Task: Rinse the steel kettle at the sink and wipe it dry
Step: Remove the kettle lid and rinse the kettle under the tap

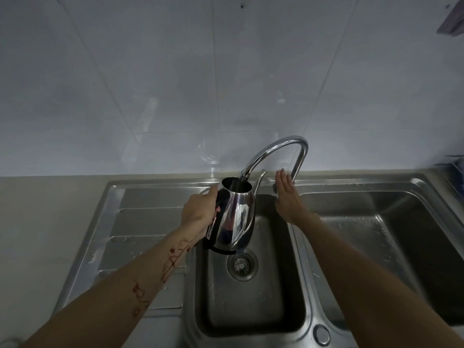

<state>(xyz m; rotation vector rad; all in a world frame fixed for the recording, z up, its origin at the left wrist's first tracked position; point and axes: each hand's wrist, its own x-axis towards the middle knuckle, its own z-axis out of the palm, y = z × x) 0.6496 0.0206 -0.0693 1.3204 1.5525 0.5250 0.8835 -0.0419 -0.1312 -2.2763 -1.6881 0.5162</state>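
Note:
The steel kettle (234, 217) is shiny, with a black base, a thin curved spout and no lid. It hangs upright over the middle sink basin (251, 297), its open mouth right under the outlet of the chrome gooseneck tap (276, 149). My left hand (199, 212) grips the kettle's black handle on its left side. My right hand (286, 194) reaches to the foot of the tap with fingers stretched out, resting on or at the tap lever, which it mostly hides. Whether water is running I cannot tell.
A ribbed steel draining board (145, 222) lies left of the basin and a second, larger basin (389, 234) lies to the right. A round drain strainer (242, 264) sits below the kettle. White wall tiles rise behind. A blue rack edge (458, 169) shows at far right.

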